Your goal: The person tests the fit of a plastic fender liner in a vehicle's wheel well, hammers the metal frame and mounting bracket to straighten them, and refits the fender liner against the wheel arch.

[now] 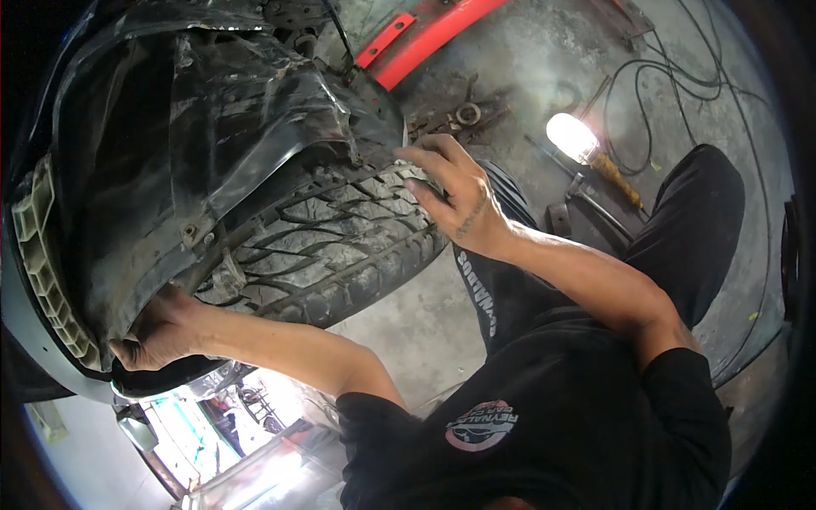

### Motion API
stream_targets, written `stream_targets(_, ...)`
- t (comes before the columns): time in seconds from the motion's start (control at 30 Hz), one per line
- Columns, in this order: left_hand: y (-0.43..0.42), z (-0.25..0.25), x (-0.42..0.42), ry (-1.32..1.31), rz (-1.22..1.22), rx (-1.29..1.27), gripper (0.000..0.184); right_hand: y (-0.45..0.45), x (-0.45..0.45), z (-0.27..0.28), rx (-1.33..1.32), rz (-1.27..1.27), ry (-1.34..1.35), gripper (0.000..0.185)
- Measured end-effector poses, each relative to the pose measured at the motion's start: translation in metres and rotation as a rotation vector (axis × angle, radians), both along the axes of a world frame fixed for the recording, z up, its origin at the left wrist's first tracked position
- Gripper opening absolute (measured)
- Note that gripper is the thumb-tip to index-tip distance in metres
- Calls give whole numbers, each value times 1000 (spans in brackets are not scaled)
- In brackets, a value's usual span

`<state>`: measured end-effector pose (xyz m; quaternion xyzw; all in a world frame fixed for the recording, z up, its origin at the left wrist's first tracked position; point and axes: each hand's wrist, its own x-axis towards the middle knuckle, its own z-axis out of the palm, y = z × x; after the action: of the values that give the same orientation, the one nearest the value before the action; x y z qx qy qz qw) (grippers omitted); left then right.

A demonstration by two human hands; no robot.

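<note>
A black plastic wheel-arch liner [127, 170], scuffed and bent, hangs over a dusty tire [331, 229] with deep tread. My left hand [157, 331] is closed at the liner's lower edge, thumb showing and the other fingers mostly hidden behind the plastic. Over the far end of the tread is my right hand [459, 200], its fingers loosely bent and apart from the thumb, with nothing in it. Those fingertips are at the tire's edge; whether they press on it I cannot tell. A bolt or clip [190, 230] shows on the liner's lower flange.
A lit work lamp [574, 138] with a yellow handle lies by my knee, near a metal bar tool [599, 204]. Black cable [650, 68] coils across the concrete floor. A red metal beam [433, 38] and rusty parts [463, 115] are beyond the tire.
</note>
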<state>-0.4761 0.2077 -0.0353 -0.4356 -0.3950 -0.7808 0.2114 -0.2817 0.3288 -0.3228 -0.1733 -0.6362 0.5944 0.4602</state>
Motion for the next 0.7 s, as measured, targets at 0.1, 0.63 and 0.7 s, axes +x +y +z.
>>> stream_targets(0.1,1,0,1,31,21,0,59,2,-14,-1,49,-24,-49,29)
stream_targets(0.63,-9,-5,4,-185,-41,53,60,20,-19,12,158,26,-109,22)
stream_targets(0.7,-11,-5,2,-178,-35,50,59,22,-14,15,182,60,-128,24)
